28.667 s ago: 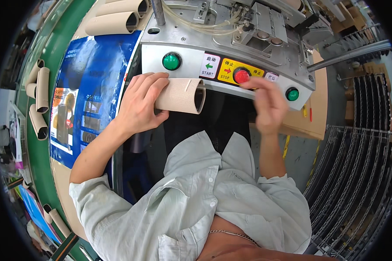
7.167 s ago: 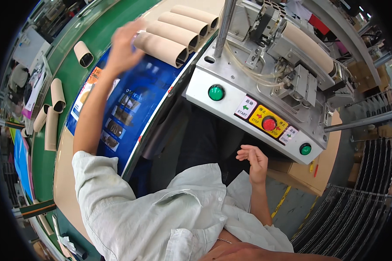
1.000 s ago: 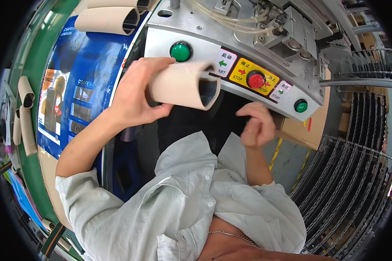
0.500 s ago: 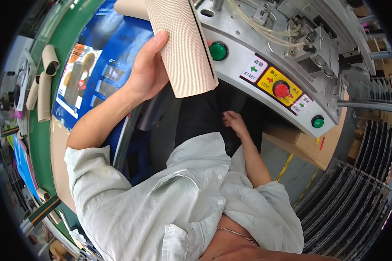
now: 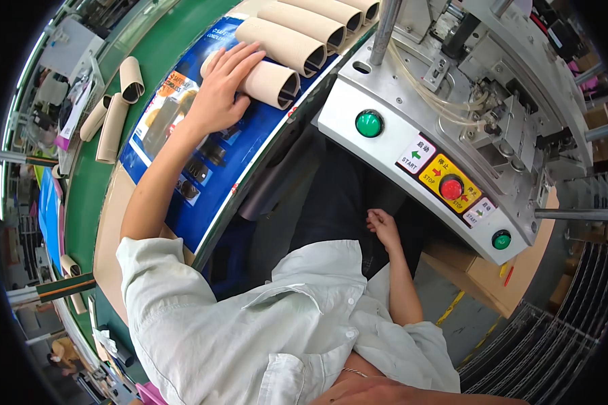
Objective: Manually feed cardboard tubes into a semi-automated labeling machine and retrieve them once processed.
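My left hand (image 5: 221, 91) lies over a beige, fine-textured rolled tube (image 5: 270, 82), its fingers across the top and its thumb along the near side. This tube lies on a blue printed sheet (image 5: 203, 209), its open dark-lined end facing right. Just beyond it several similar tubes (image 5: 280, 42) lie side by side in a row. Low near my lap, my right hand (image 5: 384, 228) hangs with its fingers loosely curled, and nothing shows in them.
On the right stands a metal machine panel with a green button (image 5: 369, 123), a red button (image 5: 451, 188) and a second green button (image 5: 501, 239). More beige tubes (image 5: 113, 128) lie on the green surface (image 5: 88, 202) at left. A wire rack (image 5: 554, 337) stands lower right.
My left hand has brought the tube down and left from above the panel's edge onto the blue sheet. The view has shifted, showing more of the tube row. My right hand stays near my lap.
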### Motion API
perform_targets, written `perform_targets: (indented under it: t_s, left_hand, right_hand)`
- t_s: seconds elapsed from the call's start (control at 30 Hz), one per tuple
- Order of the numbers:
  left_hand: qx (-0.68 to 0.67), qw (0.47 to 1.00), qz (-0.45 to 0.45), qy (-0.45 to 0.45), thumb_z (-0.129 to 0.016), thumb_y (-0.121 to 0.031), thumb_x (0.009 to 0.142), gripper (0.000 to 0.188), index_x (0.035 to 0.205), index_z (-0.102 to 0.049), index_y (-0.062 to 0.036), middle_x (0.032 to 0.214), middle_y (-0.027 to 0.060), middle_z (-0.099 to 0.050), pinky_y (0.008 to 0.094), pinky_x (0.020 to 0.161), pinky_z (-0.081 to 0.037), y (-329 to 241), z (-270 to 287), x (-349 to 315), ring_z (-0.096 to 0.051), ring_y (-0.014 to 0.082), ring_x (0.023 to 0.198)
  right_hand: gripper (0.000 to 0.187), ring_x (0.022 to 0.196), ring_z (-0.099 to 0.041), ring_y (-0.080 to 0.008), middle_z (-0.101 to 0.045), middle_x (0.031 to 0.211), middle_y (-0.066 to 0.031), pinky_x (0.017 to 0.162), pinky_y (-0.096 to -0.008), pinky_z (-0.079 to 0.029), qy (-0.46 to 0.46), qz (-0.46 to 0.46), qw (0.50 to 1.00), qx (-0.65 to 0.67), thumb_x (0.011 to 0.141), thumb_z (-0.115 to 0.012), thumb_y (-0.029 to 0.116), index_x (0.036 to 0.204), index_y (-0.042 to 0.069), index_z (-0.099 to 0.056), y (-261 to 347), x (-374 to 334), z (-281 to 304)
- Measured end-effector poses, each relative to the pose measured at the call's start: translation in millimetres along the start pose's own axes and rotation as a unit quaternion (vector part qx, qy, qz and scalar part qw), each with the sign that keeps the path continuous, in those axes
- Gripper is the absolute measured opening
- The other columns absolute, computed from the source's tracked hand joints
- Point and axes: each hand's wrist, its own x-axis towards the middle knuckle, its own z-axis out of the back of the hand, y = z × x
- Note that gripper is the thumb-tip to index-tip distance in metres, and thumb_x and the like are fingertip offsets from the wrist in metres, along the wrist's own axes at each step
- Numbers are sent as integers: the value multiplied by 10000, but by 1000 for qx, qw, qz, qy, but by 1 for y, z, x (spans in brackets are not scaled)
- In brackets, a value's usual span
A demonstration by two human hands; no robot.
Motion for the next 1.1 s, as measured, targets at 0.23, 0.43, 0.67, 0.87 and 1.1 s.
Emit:
perform_targets:
  t_s: [0.23, 0.43, 0.67, 0.87, 1.1]
  left_hand:
    - [2, 998, -47, -40, -654, 44, 740, 865, 1581, -566, -139, 1671, 58, -538, 517, 1381, -222, 24, -24, 24, -432, 286, 1579]
    - [15, 995, -76, -68, -639, 31, 775, 845, 1598, -549, -141, 1682, 60, -526, 511, 1384, -219, 40, -46, 45, -432, 286, 1580]
    - [41, 994, -70, -76, -650, -13, 800, 816, 1598, -543, -141, 1662, 73, -543, 513, 1382, -229, 45, -61, 79, -442, 286, 1571]
    - [147, 985, -67, -58, -697, -126, 837, 711, 1537, -575, -139, 1577, 92, -602, 517, 1317, -327, 92, -20, 82, -543, 318, 1455]
    - [398, 774, 460, 177, -716, -188, 849, 445, 1288, -699, -115, 1203, 213, -766, 822, 1104, -311, 286, 51, -76, -652, 443, 1226]
  right_hand:
    - [298, 852, -663, -156, -738, 1073, -88, 789, -278, -546, -21, 2, 1000, -18, 1120, -628, 212, 1340, 31, -713, 0, 0, 3]
    - [297, 845, -661, -162, -737, 1046, -85, 777, -282, -542, -19, 1, 996, -87, 1109, -644, 219, 1330, 34, -717, -6, 4, -1]
    - [287, 794, -669, -170, -742, 986, -89, 737, -296, -549, -10, 46, 990, -135, 1092, -660, 203, 1302, 21, -732, -14, 12, -2]
    - [305, 813, -686, -167, -758, 1021, -96, 759, -282, -562, -29, 60, 989, -135, 1086, -676, 182, 1333, 9, -722, -18, 5, 1]
    - [290, 884, -727, -200, -769, 1076, -105, 839, -302, -583, -19, 85, 995, -39, 1074, -674, 146, 1338, 37, -723, 3, -8, 2]
